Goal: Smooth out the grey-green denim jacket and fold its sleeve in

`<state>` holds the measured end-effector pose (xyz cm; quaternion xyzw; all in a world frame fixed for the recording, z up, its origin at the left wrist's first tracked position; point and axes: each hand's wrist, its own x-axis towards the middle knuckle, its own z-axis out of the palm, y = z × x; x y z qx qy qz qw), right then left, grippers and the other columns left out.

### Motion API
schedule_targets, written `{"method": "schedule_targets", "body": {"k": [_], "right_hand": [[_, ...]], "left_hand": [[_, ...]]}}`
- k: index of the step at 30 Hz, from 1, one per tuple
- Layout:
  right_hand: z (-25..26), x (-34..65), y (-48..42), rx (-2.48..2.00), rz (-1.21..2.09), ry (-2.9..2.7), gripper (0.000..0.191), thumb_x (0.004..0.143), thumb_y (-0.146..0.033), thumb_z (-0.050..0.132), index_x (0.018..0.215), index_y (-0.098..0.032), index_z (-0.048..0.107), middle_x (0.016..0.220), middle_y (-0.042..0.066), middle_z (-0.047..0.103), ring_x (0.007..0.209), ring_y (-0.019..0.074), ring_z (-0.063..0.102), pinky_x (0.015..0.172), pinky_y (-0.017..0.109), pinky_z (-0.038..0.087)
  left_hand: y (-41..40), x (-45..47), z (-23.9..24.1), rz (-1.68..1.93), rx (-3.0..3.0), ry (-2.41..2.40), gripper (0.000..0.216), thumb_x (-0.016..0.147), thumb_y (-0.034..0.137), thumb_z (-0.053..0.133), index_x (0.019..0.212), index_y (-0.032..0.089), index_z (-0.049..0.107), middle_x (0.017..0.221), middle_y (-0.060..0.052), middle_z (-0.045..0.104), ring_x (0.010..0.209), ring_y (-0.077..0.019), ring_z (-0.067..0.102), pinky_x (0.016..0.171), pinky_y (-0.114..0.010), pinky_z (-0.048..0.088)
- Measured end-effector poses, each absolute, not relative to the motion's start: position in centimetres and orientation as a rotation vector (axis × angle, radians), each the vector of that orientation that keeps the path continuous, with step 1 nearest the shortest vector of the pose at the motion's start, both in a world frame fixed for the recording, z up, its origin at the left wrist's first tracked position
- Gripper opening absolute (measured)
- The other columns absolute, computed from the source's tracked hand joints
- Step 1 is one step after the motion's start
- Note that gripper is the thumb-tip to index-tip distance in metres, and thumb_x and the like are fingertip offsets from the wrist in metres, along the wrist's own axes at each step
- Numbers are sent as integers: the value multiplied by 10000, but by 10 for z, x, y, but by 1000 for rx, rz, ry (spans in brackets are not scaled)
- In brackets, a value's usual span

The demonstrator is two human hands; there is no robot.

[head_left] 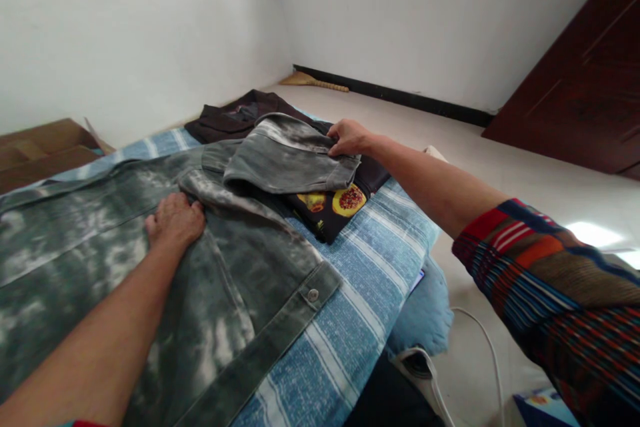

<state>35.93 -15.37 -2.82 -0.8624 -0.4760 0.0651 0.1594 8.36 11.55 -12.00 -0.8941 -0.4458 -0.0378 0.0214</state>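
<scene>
A grey-green mottled denim jacket [240, 260] lies spread over a blue-and-white striped cloth [380, 253], with a metal button on its hem band. My left hand [176, 220] is closed on the jacket near the base of a sleeve, its fingertips partly hidden in the cloth. At the other end of that sleeve [285, 153], my right hand [350, 138] pinches the fabric near the cuff between thumb and fingers. The sleeve is folded back across a black garment with yellow fruit prints [330, 210].
Behind the sleeve lies a dark brown garment [235, 113]. A cardboard box [45, 150] stands at the left by the wall. On the floor are a broom [315, 81], a white cable [483, 330] and a blue printed item [543, 407]. A light-blue cushion-like thing [425, 310] sits beside the bed edge.
</scene>
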Motion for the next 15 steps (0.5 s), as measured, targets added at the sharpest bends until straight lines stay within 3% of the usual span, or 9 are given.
{"method": "schedule_targets", "body": {"k": [8,15], "right_hand": [[-26,357,-151,-2472,199,-1246,235,647,-165,662,871,-159,733,690,-20,627,662,126,544,586,213,391],[10,359,-143,-2387,77,-1051,147,650,-137,651,779,-94,706,615,-1,554,646,136,549,592,235,436]], "left_hand": [[116,82,-123,-179,-2776,-1388,457,937,345,223,1227,87,463,1356,-215,474,1315,-306,371,1013,-516,331],[110,80,-121,-182,-2789,-1407,471,936,356,219,1266,94,431,1409,-202,425,1340,-301,335,1032,-507,306]]}}
